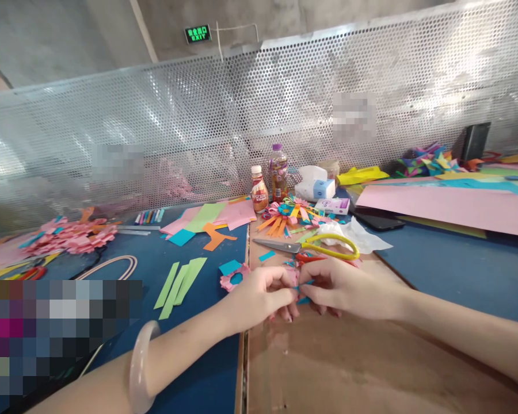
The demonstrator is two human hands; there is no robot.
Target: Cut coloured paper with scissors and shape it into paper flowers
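My left hand [261, 293] and my right hand [349, 287] meet over the brown board, fingertips pinched together on a small piece of blue paper [304, 299]. Fingers cover most of this piece, so its shape is hard to make out. Just beyond the hands lie yellow-handled scissors [323, 245], blades pointing left, with a red-handled tool [304, 258] partly under them. Left of my left hand sits a pink paper ring with a blue centre [234, 278]. Several light green paper strips [183, 282] lie farther left on the blue table.
Behind the scissors are paper flowers [291, 214], a coffee bottle [259, 192], a purple-capped drink bottle [278, 172] and a tissue pack [315, 187]. Pink paper sheets [453, 207] partly cover a phone [377, 219] at right. Pink paper flowers [75, 233] pile up at left. A perforated metal screen [198, 126] stands behind.
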